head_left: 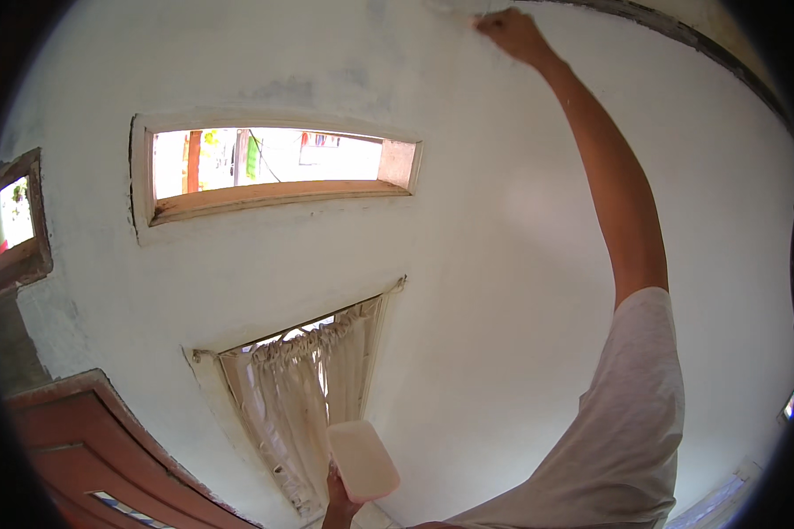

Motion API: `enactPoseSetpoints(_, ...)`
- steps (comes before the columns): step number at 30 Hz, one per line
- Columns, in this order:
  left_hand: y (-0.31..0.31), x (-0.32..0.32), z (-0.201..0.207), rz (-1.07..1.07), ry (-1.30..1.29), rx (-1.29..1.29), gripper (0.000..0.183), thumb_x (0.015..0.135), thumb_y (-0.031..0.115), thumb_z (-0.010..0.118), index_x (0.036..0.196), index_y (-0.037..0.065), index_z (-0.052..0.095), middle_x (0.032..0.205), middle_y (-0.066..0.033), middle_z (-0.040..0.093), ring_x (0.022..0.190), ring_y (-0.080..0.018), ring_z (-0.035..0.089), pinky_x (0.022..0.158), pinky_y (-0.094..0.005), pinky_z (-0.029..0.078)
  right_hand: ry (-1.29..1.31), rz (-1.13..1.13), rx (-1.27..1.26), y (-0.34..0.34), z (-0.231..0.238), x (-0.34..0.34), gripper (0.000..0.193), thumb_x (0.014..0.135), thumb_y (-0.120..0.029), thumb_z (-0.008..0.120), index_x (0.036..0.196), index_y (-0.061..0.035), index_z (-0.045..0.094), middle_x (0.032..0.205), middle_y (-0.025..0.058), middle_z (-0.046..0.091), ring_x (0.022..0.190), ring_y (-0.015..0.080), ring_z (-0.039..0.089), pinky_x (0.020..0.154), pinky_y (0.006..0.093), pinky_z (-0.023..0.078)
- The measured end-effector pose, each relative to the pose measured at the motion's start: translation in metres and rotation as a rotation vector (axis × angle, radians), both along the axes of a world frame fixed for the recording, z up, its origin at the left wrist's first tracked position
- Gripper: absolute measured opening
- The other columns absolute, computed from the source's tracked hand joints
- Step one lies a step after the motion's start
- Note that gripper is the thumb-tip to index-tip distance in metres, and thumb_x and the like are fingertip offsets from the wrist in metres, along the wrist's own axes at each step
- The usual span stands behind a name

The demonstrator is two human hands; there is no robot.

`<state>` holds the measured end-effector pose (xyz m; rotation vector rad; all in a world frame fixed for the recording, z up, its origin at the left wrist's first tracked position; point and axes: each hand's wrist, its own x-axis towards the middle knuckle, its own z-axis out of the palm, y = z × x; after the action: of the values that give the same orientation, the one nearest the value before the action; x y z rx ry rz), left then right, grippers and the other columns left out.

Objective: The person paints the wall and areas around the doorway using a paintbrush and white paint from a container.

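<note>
High against the white wall (503, 229), my right hand (513, 35) is raised at the end of a stretched arm. Its fingers are closed, and what they hold is too unclear to name. A faint greyish smear lies on the wall beside the fingertips. Low in the picture, my left hand (340, 498) grips a pale rectangular plastic container (363, 460) with rounded corners by its side. Its contents, if any, cannot be told from the pale surface. A light-coloured sleeve (626, 388) covers my right upper arm.
A narrow window opening (273, 196) with a wooden frame is set in the wall, left of my raised arm. Below it hangs a cream curtain (282, 388) over another window. A reddish-brown door (106, 441) stands at lower left, with a smaller opening (26, 220) above.
</note>
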<state>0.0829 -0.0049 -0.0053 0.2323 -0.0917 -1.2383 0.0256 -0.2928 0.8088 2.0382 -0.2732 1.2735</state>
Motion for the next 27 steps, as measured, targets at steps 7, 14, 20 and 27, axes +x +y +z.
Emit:
enactPoseSetpoints(7,0.014,0.01,0.003,-0.026,-0.039,-0.027,0.056,0.1,0.051,0.041,0.138,0.01,0.049,0.131,-0.0111,0.059,0.117,-0.0314,0.06,0.098,-0.0517,0.05,0.339,-0.031,0.396,0.036,-0.167,-0.019,0.024,0.094,-0.022,0.063,0.101,-0.0012,0.073,0.07,0.0181,0.064,0.058,0.024,0.055,0.06,0.0378,0.046)
enactPoseSetpoints(14,0.013,-0.008,0.001,-0.064,-0.157,0.054,0.054,0.102,0.049,0.04,0.139,0.011,0.05,0.131,-0.0093,0.06,0.118,-0.0295,0.06,0.102,-0.0502,0.048,0.132,0.116,0.767,0.09,-0.359,-0.111,0.021,0.092,-0.019,0.067,0.099,0.0011,0.07,0.077,0.0187,0.067,0.057,0.0264,0.057,0.057,0.0356,0.045)
enactPoseSetpoints(20,0.006,-0.018,-0.024,-0.059,-0.088,0.201,0.054,0.104,0.047,0.038,0.142,0.01,0.047,0.132,-0.0081,0.061,0.119,-0.025,0.059,0.103,-0.0446,0.048,0.14,0.112,1.526,0.144,-0.514,-0.149,0.021,0.093,-0.017,0.067,0.101,0.0017,0.07,0.067,0.0085,0.068,0.053,0.0081,0.053,0.05,0.027,0.041)
enactPoseSetpoints(27,0.016,-0.041,-0.034,-0.08,-0.097,0.304,0.052,0.105,0.041,0.034,0.139,0.005,0.048,0.129,-0.0132,0.061,0.113,-0.0261,0.064,0.097,-0.0442,0.054,0.538,-0.022,1.767,0.158,-0.574,-0.163,0.019,0.089,-0.014,0.065,0.094,0.0026,0.073,0.064,0.0105,0.068,0.046,0.0112,0.055,0.047,0.029,0.044)
